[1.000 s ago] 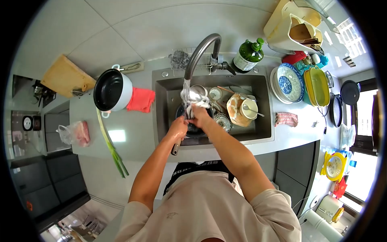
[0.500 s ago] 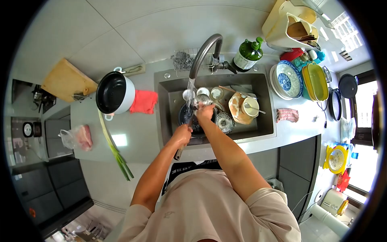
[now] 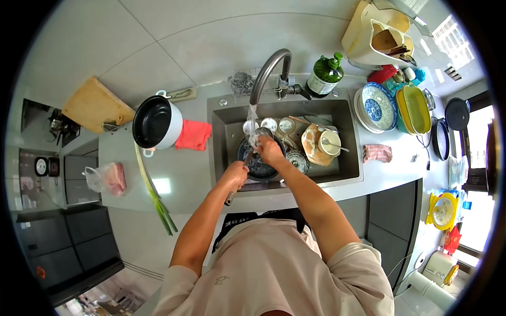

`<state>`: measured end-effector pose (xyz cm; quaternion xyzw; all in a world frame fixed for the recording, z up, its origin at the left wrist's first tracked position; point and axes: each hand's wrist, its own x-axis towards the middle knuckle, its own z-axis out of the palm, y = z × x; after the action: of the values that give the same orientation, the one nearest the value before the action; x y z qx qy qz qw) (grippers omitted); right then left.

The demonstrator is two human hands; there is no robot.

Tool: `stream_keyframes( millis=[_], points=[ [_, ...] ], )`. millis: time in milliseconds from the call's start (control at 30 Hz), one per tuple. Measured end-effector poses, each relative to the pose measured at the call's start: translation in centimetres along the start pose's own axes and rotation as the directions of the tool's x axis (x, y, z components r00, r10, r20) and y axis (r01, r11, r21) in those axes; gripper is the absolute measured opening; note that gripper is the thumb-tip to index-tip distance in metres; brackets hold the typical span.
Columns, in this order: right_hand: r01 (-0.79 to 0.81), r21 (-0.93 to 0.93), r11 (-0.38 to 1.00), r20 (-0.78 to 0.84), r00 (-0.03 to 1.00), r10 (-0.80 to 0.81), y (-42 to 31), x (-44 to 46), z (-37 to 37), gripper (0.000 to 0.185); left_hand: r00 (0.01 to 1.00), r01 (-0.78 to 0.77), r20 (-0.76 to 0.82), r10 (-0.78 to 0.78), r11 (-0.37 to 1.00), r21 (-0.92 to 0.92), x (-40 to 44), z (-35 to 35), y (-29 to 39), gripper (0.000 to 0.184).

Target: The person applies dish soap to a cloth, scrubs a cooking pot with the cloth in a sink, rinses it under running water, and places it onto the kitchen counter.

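The faucet (image 3: 263, 75) blocks above the pan (image 3: 262, 171); sink's left (image 3: 225, 142) seems passable.

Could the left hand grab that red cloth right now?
Probably not without letting go: the left hand grips a utensil handle, though the red cloth lies in the open beside the sink.

The right hand (image 3: 270, 150) partly hides a probable ladle (image 3: 265, 131).
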<state>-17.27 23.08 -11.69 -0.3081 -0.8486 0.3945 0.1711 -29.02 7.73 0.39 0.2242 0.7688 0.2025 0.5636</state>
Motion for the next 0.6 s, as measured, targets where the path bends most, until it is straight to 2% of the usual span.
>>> stream_keyframes(
  millis=[33, 67, 133, 167, 200, 233, 267, 300, 367, 400, 467, 600],
  points=[
    [-0.104, -0.11, 0.988, 0.013, 0.994, 0.106, 0.5, -0.4, -0.4, 0.032, 0.997, -0.032, -0.063, 0.036, 0.997, 0.074, 0.3, 0.1, -0.5, 0.024],
    [-0.107, -0.111, 0.988, 0.009, 0.994, 0.108, 1.0, -0.6, -0.8, 0.032, 0.997, -0.035, -0.06, 0.039, 0.996, 0.077, 0.8, 0.4, -0.8, 0.024],
    [-0.332, 0.022, 0.943, -0.327, 0.889, 0.321, 0.9, -0.5, -2.7, 0.032, 0.975, -0.105, -0.172, 0.142, 0.972, 0.21, 0.9, 0.8, 0.4, 0.033],
    [-0.31, 0.019, 0.95, -0.373, 0.88, 0.295, 0.7, -0.5, -4.0, 0.028, 0.975, -0.107, -0.17, 0.143, 0.972, 0.208, 1.1, 1.2, 0.8, 0.033],
    [-0.233, 0.014, 0.972, -0.469, 0.857, 0.212, 1.2, -0.1, -4.8, 0.036, 0.927, -0.208, -0.233, 0.293, 0.92, 0.331, 1.9, 1.8, 0.7, 0.04],
    [-0.265, 0.044, 0.963, -0.494, 0.833, 0.251, 0.8, 0.5, -6.0, 0.048, 0.854, -0.291, -0.272, 0.444, 0.841, 0.456, 2.3, 2.3, 1.1, 0.047],
    [-0.297, 0.074, 0.952, -0.519, 0.804, 0.291, 0.6, 1.1, -7.4, 0.06, 0.854, -0.298, -0.265, 0.447, 0.839, 0.456, 2.7, 2.9, 1.7, 0.047],
    [-0.303, 0.07, 0.951, -0.526, 0.798, 0.293, 0.5, 1.7, -8.7, 0.06, 0.863, -0.296, -0.266, 0.43, 0.855, 0.425, 2.7, 3.3, 2.9, 0.046],
    [-0.401, 0.204, 0.893, -0.496, 0.744, 0.448, 0.5, 3.1, -11.2, 0.085, 0.878, -0.271, -0.261, 0.4, 0.867, 0.418, 3.2, 4.0, 4.9, 0.045],
    [-0.401, 0.202, 0.893, -0.502, 0.741, 0.446, 0.4, 3.8, -12.4, 0.085, 0.877, -0.277, -0.259, 0.406, 0.865, 0.419, 3.3, 4.3, 5.7, 0.045],
    [-0.459, 0.327, 0.826, -0.429, 0.707, 0.562, 0.5, 5.0, -14.5, 0.097, 0.876, -0.284, -0.264, 0.404, 0.874, 0.395, 3.0, 4.5, 7.2, 0.045],
    [-0.423, 0.33, 0.844, -0.314, 0.794, 0.521, 2.2, 5.9, -16.6, 0.083, 0.884, -0.256, -0.285, 0.371, 0.893, 0.369, 2.7, 4.7, 8.5, 0.045]
  ],
)
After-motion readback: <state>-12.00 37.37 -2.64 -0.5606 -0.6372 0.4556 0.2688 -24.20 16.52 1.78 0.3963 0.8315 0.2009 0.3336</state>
